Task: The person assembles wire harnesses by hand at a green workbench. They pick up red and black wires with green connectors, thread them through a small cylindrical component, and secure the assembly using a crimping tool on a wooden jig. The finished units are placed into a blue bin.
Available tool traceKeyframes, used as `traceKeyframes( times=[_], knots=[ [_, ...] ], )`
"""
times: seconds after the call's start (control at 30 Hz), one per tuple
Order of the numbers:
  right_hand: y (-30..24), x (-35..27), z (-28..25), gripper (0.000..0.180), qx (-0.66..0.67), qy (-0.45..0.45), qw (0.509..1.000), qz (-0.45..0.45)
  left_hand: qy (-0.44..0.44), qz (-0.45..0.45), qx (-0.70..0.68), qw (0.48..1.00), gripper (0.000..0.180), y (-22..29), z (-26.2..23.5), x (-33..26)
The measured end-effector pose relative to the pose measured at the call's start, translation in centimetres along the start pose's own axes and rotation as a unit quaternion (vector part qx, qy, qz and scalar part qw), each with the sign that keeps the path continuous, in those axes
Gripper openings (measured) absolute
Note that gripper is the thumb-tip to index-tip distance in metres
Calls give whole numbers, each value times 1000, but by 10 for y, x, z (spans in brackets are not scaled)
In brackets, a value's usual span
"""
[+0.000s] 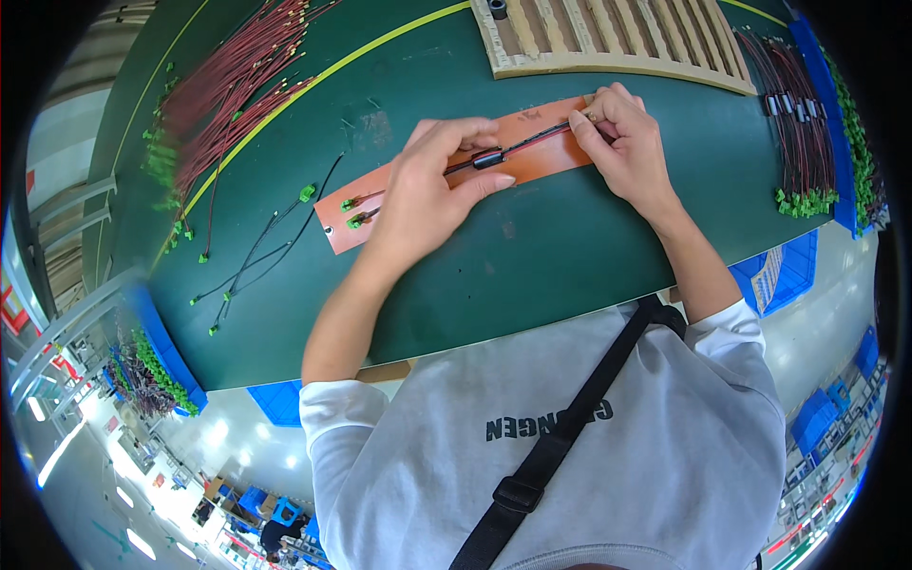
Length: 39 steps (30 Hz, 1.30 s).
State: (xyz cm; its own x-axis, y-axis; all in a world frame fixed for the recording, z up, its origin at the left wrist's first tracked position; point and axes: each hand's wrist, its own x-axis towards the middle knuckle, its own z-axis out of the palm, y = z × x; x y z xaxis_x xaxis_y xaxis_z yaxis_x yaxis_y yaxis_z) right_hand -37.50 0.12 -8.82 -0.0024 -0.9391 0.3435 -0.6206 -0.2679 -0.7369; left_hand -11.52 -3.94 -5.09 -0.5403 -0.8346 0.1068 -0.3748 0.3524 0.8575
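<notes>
An orange strip (541, 167) lies aslant on the green table. Along it runs a wire harness with a black cylindrical sleeve (487, 159) at its middle and green connectors (358, 219) at its left end. My left hand (423, 185) rests over the strip, thumb and forefinger spread on either side of the sleeve; its other fingers are partly hidden. At the strip's right end, my right hand (622, 142) pinches the tip of the harness between thumb and fingers. That tip is mostly covered by the fingers.
Left of the strip lie loose black wires (255, 261) with green connectors. A big bundle of red wires (242, 90) spreads at the far left. A slotted wooden rack (608, 62) stands at the back. More sleeved harnesses (796, 123) lie at the right, beside a blue bin (825, 100).
</notes>
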Motion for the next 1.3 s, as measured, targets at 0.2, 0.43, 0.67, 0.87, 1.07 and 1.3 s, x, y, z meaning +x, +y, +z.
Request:
traceKeyframes(
  times=[0.2,0.43,0.67,0.87,1.07,1.3],
  knots=[
    [0,0,0,22,43,-1,999,7,-161,34,22,986,26,8,12,63],
    [2,-2,-4,22,88,-8,995,40,-272,-155,-29,949,17,11,29,82],
    [-3,4,-5,31,82,-4,994,73,-247,-128,-69,958,21,12,31,82],
    [3,7,-3,38,119,3,983,142,-283,-128,-97,945,22,15,22,89],
    [6,6,1,38,123,14,987,102,-294,-143,-95,940,21,16,21,94],
    [6,3,3,34,103,18,993,61,-324,-199,-63,923,16,22,21,101]
  ],
)
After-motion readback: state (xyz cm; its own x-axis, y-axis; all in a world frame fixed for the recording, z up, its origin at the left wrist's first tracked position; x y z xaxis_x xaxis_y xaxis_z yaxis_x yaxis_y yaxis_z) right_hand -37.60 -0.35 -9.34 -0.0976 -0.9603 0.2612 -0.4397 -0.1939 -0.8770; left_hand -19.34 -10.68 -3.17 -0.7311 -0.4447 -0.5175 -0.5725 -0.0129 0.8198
